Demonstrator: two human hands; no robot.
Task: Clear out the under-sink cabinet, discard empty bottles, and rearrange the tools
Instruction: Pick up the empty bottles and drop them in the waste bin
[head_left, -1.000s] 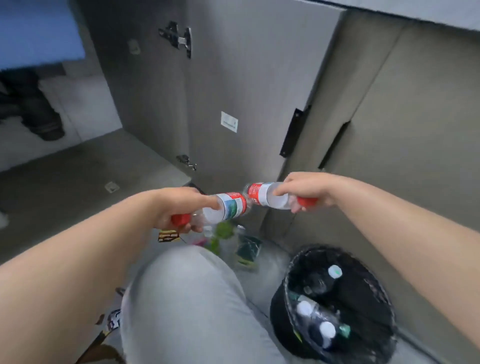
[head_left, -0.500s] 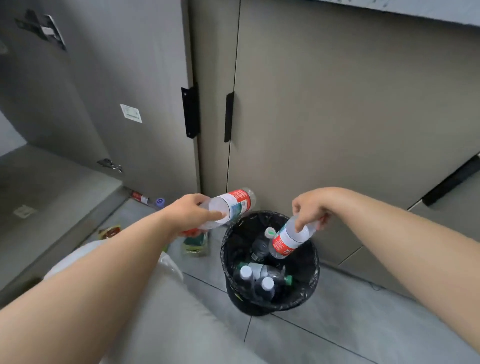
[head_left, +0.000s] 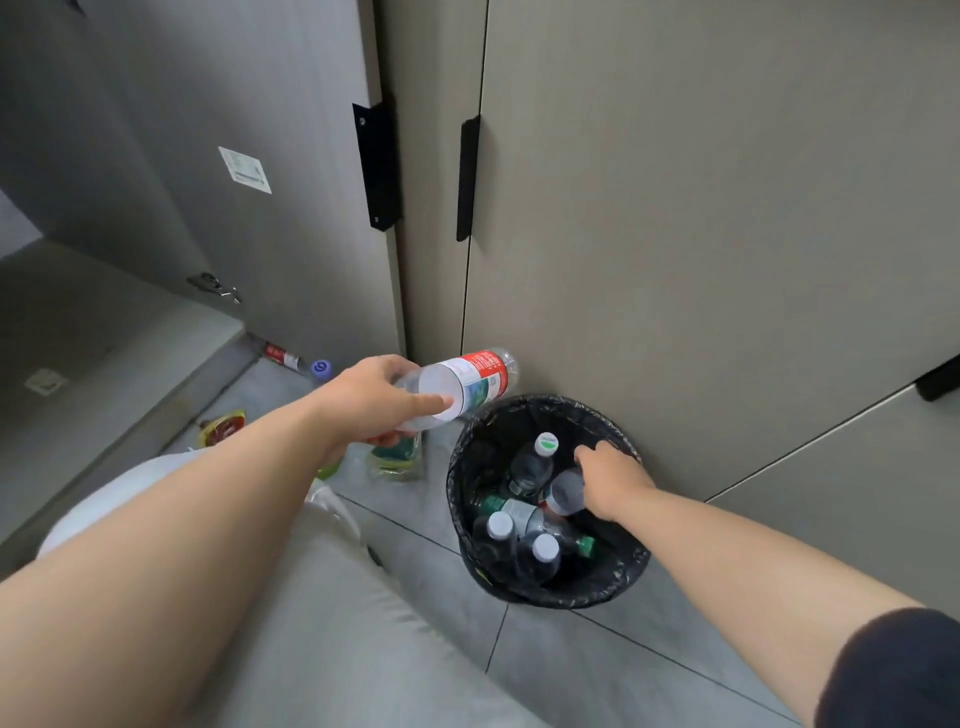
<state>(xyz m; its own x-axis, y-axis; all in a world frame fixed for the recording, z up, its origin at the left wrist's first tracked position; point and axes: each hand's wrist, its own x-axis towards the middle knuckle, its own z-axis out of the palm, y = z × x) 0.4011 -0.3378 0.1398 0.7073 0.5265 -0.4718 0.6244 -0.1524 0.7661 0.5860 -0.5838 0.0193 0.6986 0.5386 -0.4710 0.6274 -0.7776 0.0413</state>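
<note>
Grey floor tiles (head_left: 597, 670) run up to closed cabinet doors (head_left: 701, 234), where the black-lined bin (head_left: 519, 592) already holds several bottles, so discarding looks well underway. Your right hand (head_left: 610, 480) reaches inside the bin over a red-labelled bottle (head_left: 563, 493); whether its fingers clamp it or lie loose, I cannot tell. Your left hand (head_left: 374, 400) curls round the neck end of a second bottle (head_left: 467, 382), held just beyond the bin's left rim, long axis near level, base pointing right toward the doors. A stray bottle (head_left: 280, 356) and packets (head_left: 223, 426) lie on the floor; no tools are in sight
</note>
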